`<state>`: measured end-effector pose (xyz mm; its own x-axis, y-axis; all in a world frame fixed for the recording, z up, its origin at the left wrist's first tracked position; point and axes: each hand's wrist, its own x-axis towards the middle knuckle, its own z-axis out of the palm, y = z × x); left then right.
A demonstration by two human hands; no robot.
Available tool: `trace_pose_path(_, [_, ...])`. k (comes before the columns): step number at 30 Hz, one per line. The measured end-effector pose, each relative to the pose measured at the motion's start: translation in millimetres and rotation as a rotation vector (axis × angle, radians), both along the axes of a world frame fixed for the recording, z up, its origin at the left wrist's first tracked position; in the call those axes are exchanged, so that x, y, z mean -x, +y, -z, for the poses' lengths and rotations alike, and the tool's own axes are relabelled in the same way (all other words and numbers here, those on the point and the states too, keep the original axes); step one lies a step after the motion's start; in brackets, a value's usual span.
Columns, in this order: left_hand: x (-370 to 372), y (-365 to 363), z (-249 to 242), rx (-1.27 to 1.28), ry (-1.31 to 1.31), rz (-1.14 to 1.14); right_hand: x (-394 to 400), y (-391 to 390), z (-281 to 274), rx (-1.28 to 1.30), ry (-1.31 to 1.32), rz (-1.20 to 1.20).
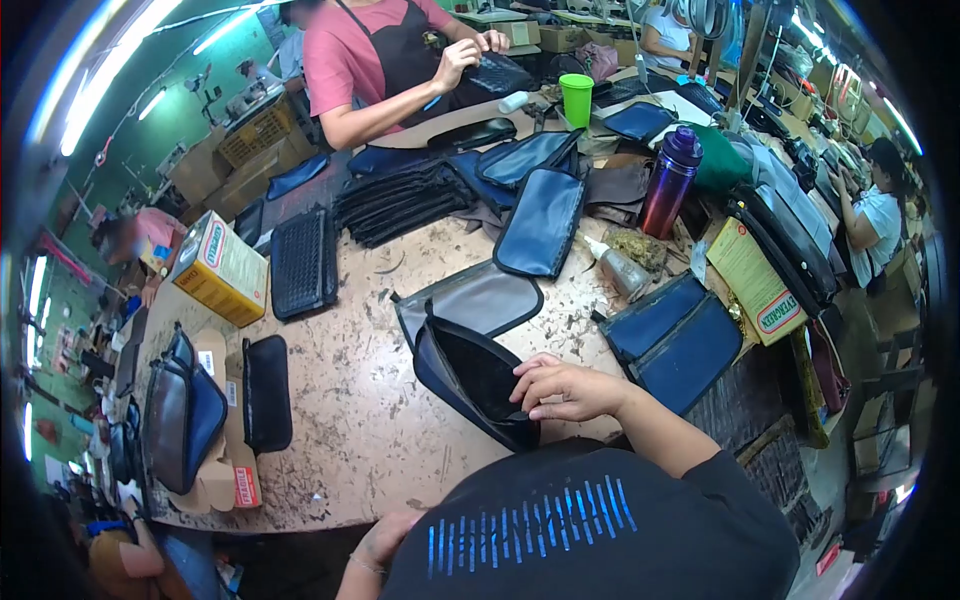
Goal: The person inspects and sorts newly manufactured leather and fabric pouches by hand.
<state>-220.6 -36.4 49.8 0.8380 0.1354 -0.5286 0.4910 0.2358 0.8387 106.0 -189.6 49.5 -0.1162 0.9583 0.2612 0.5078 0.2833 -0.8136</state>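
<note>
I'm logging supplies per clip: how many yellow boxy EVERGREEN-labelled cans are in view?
2: a yellow boxy can on the left side of the mottled tan table, and a second yellow can on the right, near a navy black-edged pouch. More could be hidden.

1 camera gives 1 view, from the head of the person at work. It faces forward and down, over the wearer's own shirt [590, 520], which fills much of the bottom at close range, onto the desk [345, 400]. The pouch [470, 372] sits near, just below the middle. The lens is very wide: the corners go dark and edges bow. At the top it reaches across the desk to a standing person [390, 60], and at upper left to a ceiling lamp [115, 77].
</note>
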Motion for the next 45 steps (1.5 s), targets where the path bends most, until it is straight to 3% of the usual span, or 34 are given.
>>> trace_pose_path(2, [3.8, -4.5, -0.8, 0.013, 0.121, 0.046, 0.4, 1.7, -1.8, -0.008, -0.002, 0.01])
trace_pose_path(4, [6.8, -4.4, 10.2, 0.061, -0.129, -0.07, -1.9, 2.4, -2.3, -0.005, 0.001, 0.005])
trace_pose_path(5, [1.4, -7.0, 17.5, 0.061, -0.124, -0.076, -0.3, 1.4, -0.8, 0.006, 0.013, 0.009])
trace_pose_path(7, [-18.7, -13.0, 29.8, -0.504, -0.361, 0.076, 2.6, 2.0, 1.4, -0.008, 0.012, 0.009])
trace_pose_path(8, [-19.1, -11.2, 27.5, -0.505, -0.369, 0.081, 2.1, 1.7, 0.9, -0.023, 0.003, 0.017])
trace_pose_path(11, [-10.6, -6.9, 15.4, -0.174, -0.259, 0.096, 4.2, -1.5, -1.4, -0.005, 0.014, 0.021])
trace_pose_path(12, [-2.6, -4.0, 17.7, -0.168, -0.266, 0.095, 4.2, -2.7, -0.8, 0.009, 0.027, 0.023])
trace_pose_path(14, [15.0, 0.9, 22.7, 0.168, 0.074, 0.037, 2.6, -2.9, 0.1, 0.014, 0.023, 0.014])
trace_pose_path(16, [9.5, -6.4, 25.6, 0.285, -0.017, -0.091, 1.7, -3.8, 3.6, -0.001, 0.037, 0.01])
trace_pose_path(19, [-13.0, -11.5, 42.1, -0.148, -0.177, -0.086, 2.7, -2.1, 5.9, -0.016, 0.039, 0.01])
trace_pose_path(20, [-14.2, -11.2, 39.6, -0.149, -0.181, -0.082, 2.3, -2.0, 5.1, -0.013, 0.05, 0.012])
trace_pose_path(22, [-17.3, -14.3, 21.2, -0.52, -0.265, 0.129, 1.1, -1.7, 3.5, -0.011, 0.047, 0.008])
trace_pose_path(23, [-12.7, -13.9, 19.0, -0.519, -0.266, 0.133, 1.5, -1.3, 3.1, -0.011, 0.048, -0.002])
trace_pose_path(25, [3.7, -7.6, 18.8, 0.082, -0.16, -0.019, 2.9, -0.9, 1.8, -0.004, 0.049, -0.003])
trace_pose_path(26, [9.5, -0.7, 20.5, 0.083, -0.161, -0.019, 3.2, -1.1, 0.7, 0.003, 0.049, -0.009])
trace_pose_path(28, [14.4, 11.5, 25.2, 0.347, 0.032, 0.048, 4.6, -3.5, -0.7, -0.006, 0.03, -0.018])
trace_pose_path(30, [3.3, 2.3, 38.4, 0.191, 0.115, 0.021, 4.6, -4.4, -0.8, -0.021, 0.012, -0.023])
trace_pose_path(33, [-27.6, -8.3, 45.0, -0.341, -0.281, 0.013, 6.2, -7.4, 5.7, -0.022, 0.02, 0.025])
trace_pose_path(36, [-29.0, -10.0, 45.6, -0.466, -0.369, 0.121, 8.0, -5.4, 2.8, -0.017, 0.037, 0.027])
trace_pose_path(37, [-26.5, -7.7, 40.6, -0.47, -0.377, 0.122, 8.8, -5.1, 0.0, -0.011, 0.045, 0.027])
trace_pose_path(39, [-4.1, -2.0, 27.4, 0.125, -0.098, -0.026, 9.4, -3.7, -0.5, -0.005, 0.035, 0.022])
trace_pose_path(42, [26.3, 7.5, 41.4, 0.258, 0.129, -0.022, 6.9, -1.7, 2.0, -0.021, 0.027, 0.005])
trace_pose_path(44, [17.4, 2.7, 35.8, 0.309, 0.071, -0.082, 8.6, -1.7, 4.6, -0.035, 0.04, -0.001])
trace_pose_path(45, [-2.0, -3.9, 26.4, 0.12, -0.032, -0.066, 9.0, -1.1, 4.0, -0.026, 0.041, 0.008])
